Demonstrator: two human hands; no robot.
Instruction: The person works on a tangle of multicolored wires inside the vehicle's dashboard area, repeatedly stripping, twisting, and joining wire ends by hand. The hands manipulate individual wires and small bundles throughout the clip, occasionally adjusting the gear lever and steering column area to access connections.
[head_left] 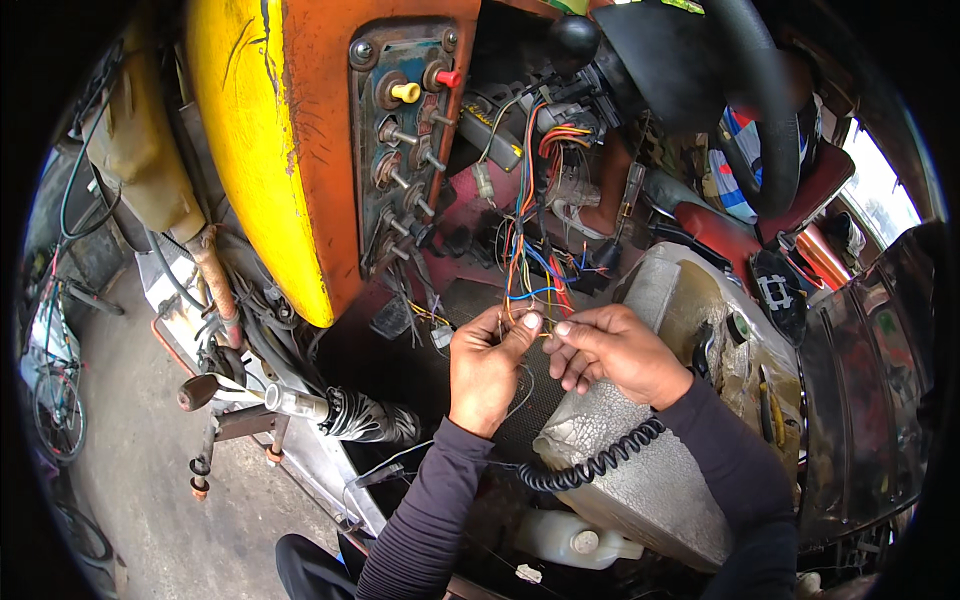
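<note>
Low in the middle, a loose bundle of coloured wires (530,260) hangs from beneath the steering column. My left hand (490,365) pinches thin wires between thumb and fingers at the bundle's lower end. Just to its right, my right hand (615,355) has thumb and forefinger closed on a thin yellow wire, its other fingers curled. The wire ends at my fingertips are too small to make out clearly. Above my hands stands an orange and yellow console (250,150) with a panel of several toggle switches (405,160), one capped red, one yellow.
A steering wheel (775,140) is upper right, above a red seat (700,225) and another person's bare foot and leg (600,205). A worn padded cover (630,480) with a coiled cable is beside my right arm. A white jug (570,540) lies below; a bicycle (60,410) stands left.
</note>
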